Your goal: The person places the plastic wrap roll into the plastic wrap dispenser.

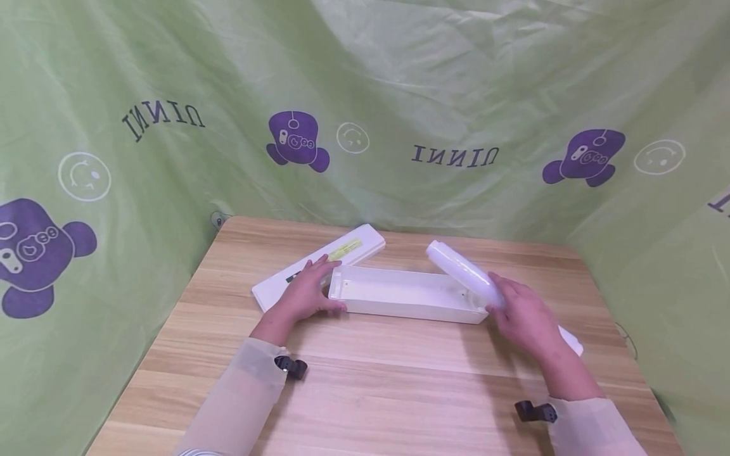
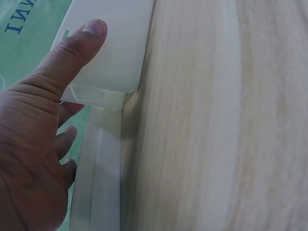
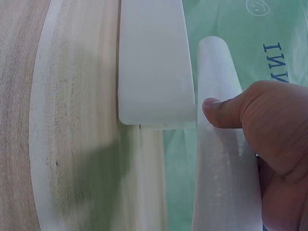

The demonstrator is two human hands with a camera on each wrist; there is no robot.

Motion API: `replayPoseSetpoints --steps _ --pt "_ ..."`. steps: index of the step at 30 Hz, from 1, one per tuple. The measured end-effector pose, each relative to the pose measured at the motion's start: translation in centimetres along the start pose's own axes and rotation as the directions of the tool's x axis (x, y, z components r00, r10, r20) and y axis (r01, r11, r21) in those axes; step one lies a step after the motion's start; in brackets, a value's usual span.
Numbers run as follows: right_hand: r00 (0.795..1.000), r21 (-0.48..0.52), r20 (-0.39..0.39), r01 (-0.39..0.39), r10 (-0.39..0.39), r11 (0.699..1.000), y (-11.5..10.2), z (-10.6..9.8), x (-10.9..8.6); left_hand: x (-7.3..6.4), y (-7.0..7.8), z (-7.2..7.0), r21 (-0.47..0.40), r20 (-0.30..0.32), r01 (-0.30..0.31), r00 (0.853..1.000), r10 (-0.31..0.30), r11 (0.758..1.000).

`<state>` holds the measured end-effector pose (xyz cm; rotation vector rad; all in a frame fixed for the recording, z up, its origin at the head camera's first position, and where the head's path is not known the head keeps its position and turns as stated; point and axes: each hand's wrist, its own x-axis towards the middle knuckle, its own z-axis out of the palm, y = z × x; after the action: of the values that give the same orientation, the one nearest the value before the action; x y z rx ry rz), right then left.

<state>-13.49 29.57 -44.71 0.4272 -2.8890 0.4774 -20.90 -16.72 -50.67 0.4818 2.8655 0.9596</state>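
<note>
A white open-topped box [image 1: 410, 310] lies lengthwise on the table. My left hand [image 1: 303, 292] grips its left end, with the thumb on the front wall [image 2: 118, 48] and the fingers at the far side. My right hand [image 1: 526, 316] holds a roll of cling film [image 1: 463, 269] around its middle. Tilted, the roll slants over the box's right end, its far end beyond the back wall and its near end showing past my wrist. In the right wrist view the thumb lies along the glossy film [image 3: 221, 163], beside the box's end [image 3: 156, 72].
A long white lid [image 1: 356, 246] with a yellow-green label lies at an angle behind and left of the box, partly under my left hand in the head view. Green curtains [image 1: 376, 69] with purple figures hang behind the wooden table [image 1: 365, 392] and along both sides.
</note>
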Motion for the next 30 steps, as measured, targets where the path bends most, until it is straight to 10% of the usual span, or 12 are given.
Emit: replayPoseSetpoints --steps 30 --pt "0.994 -0.013 -0.027 0.110 -0.111 0.994 -1.2 0.6 1.3 0.0 0.4 -0.1 0.010 -0.005 -0.004 1.000 0.004 1.000"
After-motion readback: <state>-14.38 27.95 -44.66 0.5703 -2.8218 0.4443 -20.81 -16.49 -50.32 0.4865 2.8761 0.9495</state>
